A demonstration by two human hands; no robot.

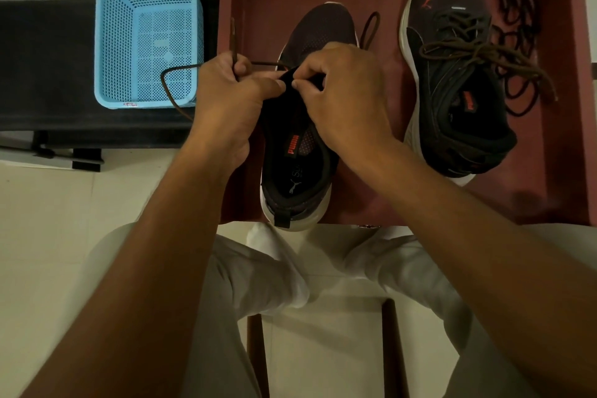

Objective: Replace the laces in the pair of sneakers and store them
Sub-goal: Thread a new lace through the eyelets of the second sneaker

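Left hand (226, 87) grips brown lace (168, 87); right hand (339, 90) seemingly pinches sneaker (297, 152).

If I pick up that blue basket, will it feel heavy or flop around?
The blue basket is probably light: its walls are perforated plastic and nothing shows inside. It likely stays rigid, since its rim holds a straight shape. Being light, it might slide easily when pushed.

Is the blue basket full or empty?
Empty. Through the open top of the blue basket only its bare perforated floor shows; both sneakers sit outside it.

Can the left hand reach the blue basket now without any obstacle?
Probably not right away: the left hand grips the brown lace. The blue basket sits close beside it, nothing between.
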